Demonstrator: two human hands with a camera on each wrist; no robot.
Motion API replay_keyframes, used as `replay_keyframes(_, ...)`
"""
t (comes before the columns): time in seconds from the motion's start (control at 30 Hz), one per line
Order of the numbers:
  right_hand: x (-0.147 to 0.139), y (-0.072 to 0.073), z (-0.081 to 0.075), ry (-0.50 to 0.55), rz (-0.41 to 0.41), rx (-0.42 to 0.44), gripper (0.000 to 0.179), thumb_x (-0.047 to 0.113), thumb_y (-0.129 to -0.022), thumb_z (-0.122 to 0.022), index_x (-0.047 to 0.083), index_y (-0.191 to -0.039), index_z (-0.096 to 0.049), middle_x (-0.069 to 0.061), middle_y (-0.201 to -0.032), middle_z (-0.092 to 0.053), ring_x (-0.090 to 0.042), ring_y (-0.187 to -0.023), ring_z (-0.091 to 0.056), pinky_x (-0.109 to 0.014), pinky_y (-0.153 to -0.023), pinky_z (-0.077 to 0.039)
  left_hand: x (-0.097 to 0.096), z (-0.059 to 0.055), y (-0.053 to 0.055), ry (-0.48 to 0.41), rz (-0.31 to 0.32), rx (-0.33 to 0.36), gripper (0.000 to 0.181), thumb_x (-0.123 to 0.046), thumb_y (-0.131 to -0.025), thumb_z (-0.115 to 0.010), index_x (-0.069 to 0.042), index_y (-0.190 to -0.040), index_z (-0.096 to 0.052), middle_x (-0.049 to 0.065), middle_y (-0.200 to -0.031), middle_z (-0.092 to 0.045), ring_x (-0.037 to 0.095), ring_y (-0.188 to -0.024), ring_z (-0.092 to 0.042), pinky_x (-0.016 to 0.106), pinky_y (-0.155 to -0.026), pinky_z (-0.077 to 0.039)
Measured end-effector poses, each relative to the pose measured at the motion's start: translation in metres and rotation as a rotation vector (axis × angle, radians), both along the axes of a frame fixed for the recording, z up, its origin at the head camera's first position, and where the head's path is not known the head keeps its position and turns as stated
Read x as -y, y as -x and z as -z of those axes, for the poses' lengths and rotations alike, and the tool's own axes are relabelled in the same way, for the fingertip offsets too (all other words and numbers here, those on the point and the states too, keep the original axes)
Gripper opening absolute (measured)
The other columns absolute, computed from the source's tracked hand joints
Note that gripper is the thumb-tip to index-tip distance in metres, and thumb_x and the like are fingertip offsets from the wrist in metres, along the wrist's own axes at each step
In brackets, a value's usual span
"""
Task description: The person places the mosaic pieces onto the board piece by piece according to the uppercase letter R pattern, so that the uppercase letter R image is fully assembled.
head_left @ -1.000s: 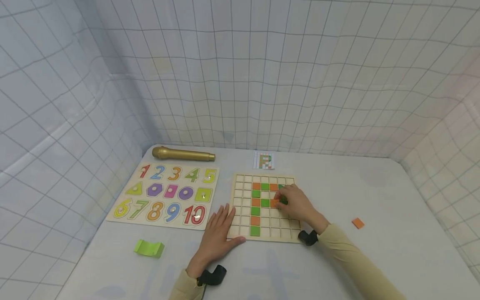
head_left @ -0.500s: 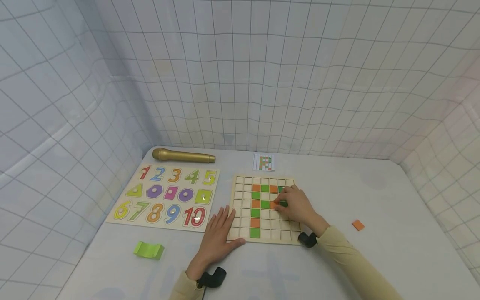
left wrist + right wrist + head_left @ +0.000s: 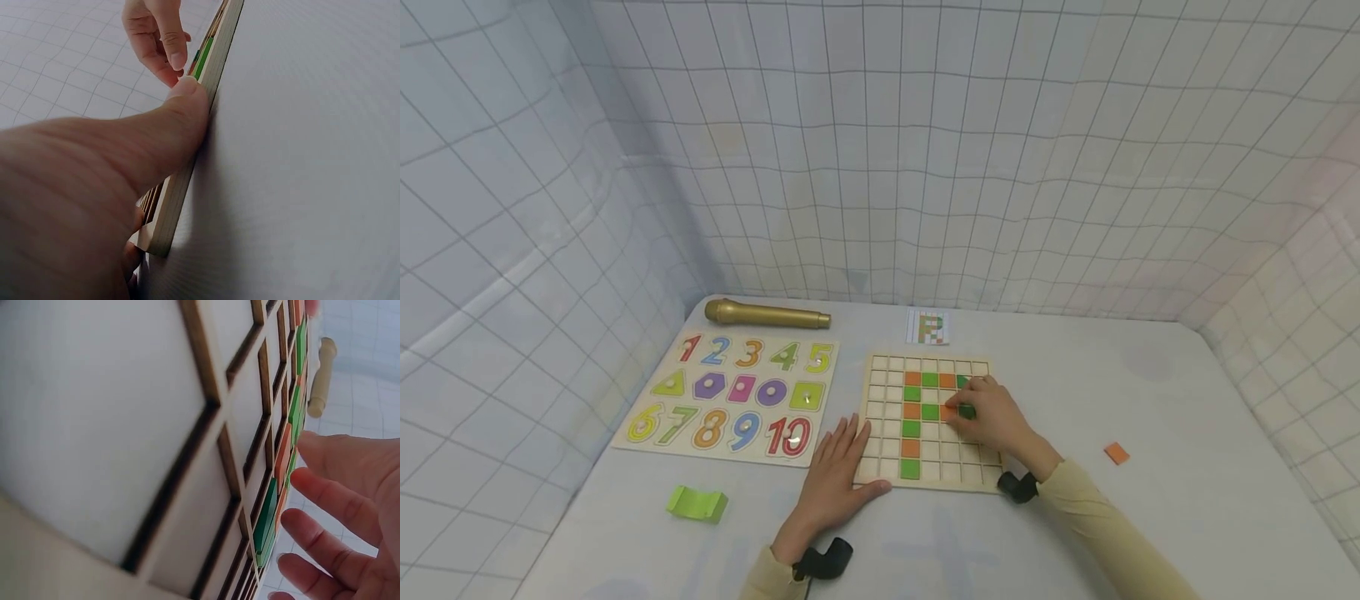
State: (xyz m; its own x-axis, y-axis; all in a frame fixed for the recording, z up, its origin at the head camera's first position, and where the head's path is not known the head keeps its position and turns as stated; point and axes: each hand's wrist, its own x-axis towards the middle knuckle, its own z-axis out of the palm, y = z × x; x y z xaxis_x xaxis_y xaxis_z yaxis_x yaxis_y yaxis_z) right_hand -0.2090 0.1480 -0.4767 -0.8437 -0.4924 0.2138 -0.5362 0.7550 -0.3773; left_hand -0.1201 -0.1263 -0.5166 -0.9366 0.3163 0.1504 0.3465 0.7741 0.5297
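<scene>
A wooden grid board (image 3: 940, 475) holds square orange and green tiles in several of its cells. My left hand (image 3: 833, 483) rests flat at the board's left front corner, fingers spread on the left side and thumb along the front edge. My right hand (image 3: 992, 417) is over the board's right side. Its thumb and index fingertips are right at an orange tile (image 3: 947, 412) lying in a cell. In the right wrist view, that orange tile (image 3: 284, 452) sits between the grid strips, beside a dark green tile (image 3: 265, 509), with the fingers slightly apart.
A loose orange tile (image 3: 1116, 452) lies to the right. Behind the board is a small pattern card (image 3: 928, 327). At left are a number-and-shape puzzle board (image 3: 722, 400), a gold toy microphone (image 3: 767, 315) and a light green block (image 3: 697, 504). Grid-patterned curtains (image 3: 880, 167) surround the table.
The right fingertips stay at the same orange tile, with only slight finger movement. The left hand keeps its place on the board. The whole head view has shifted slightly downward.
</scene>
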Motion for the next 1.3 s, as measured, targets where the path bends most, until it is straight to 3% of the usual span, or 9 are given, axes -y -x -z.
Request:
replay_keyframes(0.17,-0.008,-0.005,0.0,0.058,-0.006,-0.046,0.02,0.022,-0.082,-0.076,0.01,-0.098,-0.074,-0.001,-0.092,-0.063,-0.02,-0.085,-0.051,-0.034,-0.071,-0.044,-0.002,-0.001,-0.001,0.003,0.001,0.007,0.086,-0.05,-0.084,-0.065,-0.001,-0.147,-0.032,0.019,-0.153,-0.022,0.034,-0.142,-0.011,0.048,-0.113,-0.007)
replay_keyframes(0.37,-0.026,-0.012,-0.002,0.155,0.059,-0.062,0.021,0.017,-0.082,-0.076,0.008,-0.1,-0.072,-0.001,-0.094,-0.065,-0.019,-0.086,-0.052,-0.036,-0.073,-0.046,-0.002,-0.001,-0.001,0.002,-0.001,0.003,0.086,-0.051,-0.084,-0.065,-0.001,-0.147,-0.033,0.018,-0.153,-0.023,0.034,-0.142,-0.012,0.049,-0.113,-0.007)
replay_keyframes(0.53,-0.047,-0.019,-0.003,0.22,0.108,-0.13,0.02,0.014,-0.083,-0.075,0.007,-0.101,-0.072,0.001,-0.094,-0.065,-0.021,-0.089,-0.055,-0.039,-0.075,-0.048,-0.002,-0.001,-0.002,0.005,-0.007,0.011,0.087,-0.051,-0.083,-0.065,-0.001,-0.147,-0.033,0.018,-0.153,-0.023,0.034,-0.141,-0.012,0.049,-0.113,-0.007)
replay_keyframes(0.7,-0.069,-0.026,-0.004,0.231,0.187,-0.217,0.019,0.012,-0.083,-0.074,0.008,-0.101,-0.071,0.001,-0.09,-0.065,-0.019,-0.088,-0.054,-0.037,-0.07,-0.046,-0.001,-0.001,-0.003,-0.007,-0.013,0.009,0.086,-0.05,-0.083,-0.066,-0.001,-0.146,-0.034,0.018,-0.152,-0.024,0.035,-0.141,-0.013,0.049,-0.113,-0.007)
replay_keyframes(1.03,-0.116,-0.05,-0.005,0.264,0.318,-0.385,0.029,0.002,-0.073,-0.079,0.005,-0.101,-0.07,-0.005,-0.087,-0.066,-0.021,-0.078,-0.054,-0.026,-0.061,-0.039,-0.001,-0.001,-0.001,-0.015,-0.014,0.014,0.086,-0.05,-0.083,-0.066,-0.001,-0.146,-0.033,0.018,-0.153,-0.024,0.034,-0.141,-0.012,0.049,-0.113,-0.007)
replay_keyframes(1.3,-0.143,-0.064,-0.008,0.25,0.416,-0.391,0.029,0.004,-0.072,-0.079,0.003,-0.1,-0.07,-0.011,-0.088,-0.067,-0.024,-0.077,-0.056,-0.021,-0.06,-0.038,-0.001,-0.001,-0.001,-0.01,-0.013,0.004,0.086,-0.05,-0.083,-0.066,-0.001,-0.146,-0.034,0.018,-0.153,-0.024,0.035,-0.141,-0.012,0.049,-0.113,-0.007)
